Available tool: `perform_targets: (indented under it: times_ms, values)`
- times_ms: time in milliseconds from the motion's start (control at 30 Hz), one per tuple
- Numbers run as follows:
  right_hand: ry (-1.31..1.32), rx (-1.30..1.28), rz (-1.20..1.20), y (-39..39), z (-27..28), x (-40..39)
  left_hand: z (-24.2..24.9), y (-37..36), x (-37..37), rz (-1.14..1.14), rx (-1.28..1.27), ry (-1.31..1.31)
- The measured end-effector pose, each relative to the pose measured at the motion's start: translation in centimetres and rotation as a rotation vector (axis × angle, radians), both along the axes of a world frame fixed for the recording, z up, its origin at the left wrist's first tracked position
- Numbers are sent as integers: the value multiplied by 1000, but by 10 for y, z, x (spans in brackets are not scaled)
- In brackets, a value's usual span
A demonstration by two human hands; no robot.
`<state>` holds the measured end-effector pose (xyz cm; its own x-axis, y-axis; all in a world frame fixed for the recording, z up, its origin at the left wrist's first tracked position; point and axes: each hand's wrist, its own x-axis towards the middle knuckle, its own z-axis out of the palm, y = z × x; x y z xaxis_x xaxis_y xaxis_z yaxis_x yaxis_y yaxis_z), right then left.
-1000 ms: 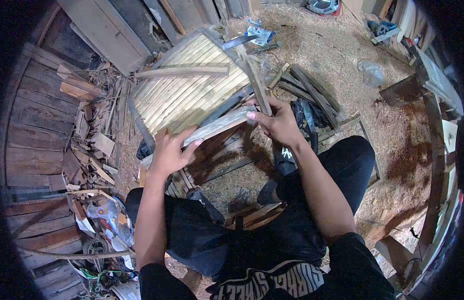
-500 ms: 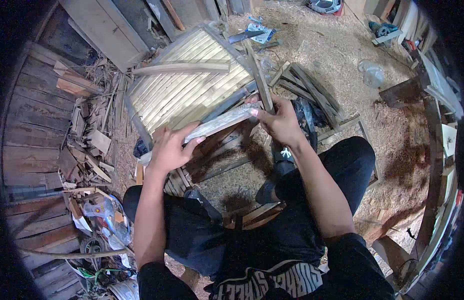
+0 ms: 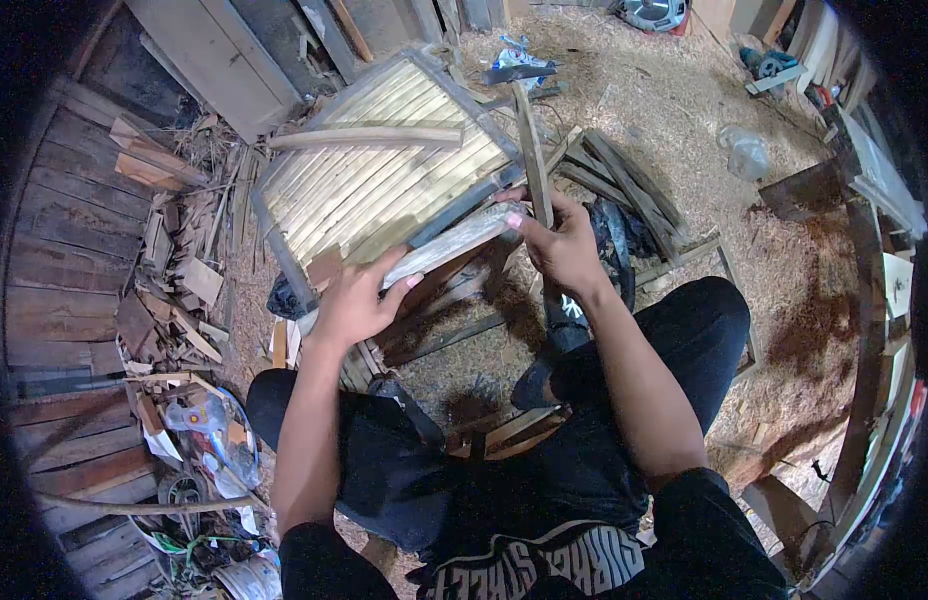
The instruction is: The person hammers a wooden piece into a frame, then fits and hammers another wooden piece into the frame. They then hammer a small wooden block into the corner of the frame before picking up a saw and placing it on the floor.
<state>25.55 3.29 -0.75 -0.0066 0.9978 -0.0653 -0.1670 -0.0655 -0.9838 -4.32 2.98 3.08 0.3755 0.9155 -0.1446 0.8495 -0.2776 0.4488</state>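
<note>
A pale, weathered wooden bar (image 3: 454,246) slants between my two hands. My left hand (image 3: 359,303) is closed around its lower left end, thumb along the near side. My right hand (image 3: 566,248) grips the other end with the thumb on top. A longer, narrow wooden strip (image 3: 533,150) also passes through my right hand, pointing away from me and crossing the bar's right end. Just beyond my hands lies a framed panel of light slats (image 3: 384,195). A loose, slightly curved wooden strip (image 3: 374,138) rests across the panel.
Sawdust covers the floor (image 3: 644,110). Dark wooden lengths (image 3: 629,185) are stacked to the right of my right hand. Scrap wood (image 3: 174,290) is heaped along the left wall. A circular saw (image 3: 652,12) and a teal power tool (image 3: 769,62) lie farther back.
Both hands have shifted slightly right with the pale bar. The narrow strip's far end has swung right, and a dark flat piece near it also appears farther right.
</note>
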Motion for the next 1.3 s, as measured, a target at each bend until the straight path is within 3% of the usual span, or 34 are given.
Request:
perform_targets:
  times_ms: [200, 300, 367, 467, 700, 767, 900, 1000, 1100, 1233, 1300]
  values:
    - [14, 20, -79, -1, -11, -1, -10, -9, 12, -17, 131, -34]
    - [17, -165, -86, -2, -15, 0, -15, -14, 22, -6, 84, -56]
    - [0, 59, -200, 0, -25, -5, -24, -16, 25, -13, 96, -86]
    - [39, -129, -189, -3, -24, 1, -12, -16, 34, 16, 26, -98]
    - [177, -82, -186, -7, -39, 7, -15, -9, 23, -3, 30, -104]
    - [189, -195, -131, -7, -38, 12, -22, -8, 20, -64, 100, -137]
    - [94, -165, -145, -9, -30, 14, -16, -10, 26, -78, 55, -123]
    - [120, -112, -217, -10, -33, 20, -11, -12, 42, -60, -18, -175]
    - [296, -225, -348, -18, -17, 37, -1, -13, 69, 32, -82, -261]
    - [346, -284, -513, -16, -27, 76, -31, 0, 108, -58, 52, -392]
    - [359, -340, -584, -7, -39, 98, -36, 6, 138, -35, -27, -327]
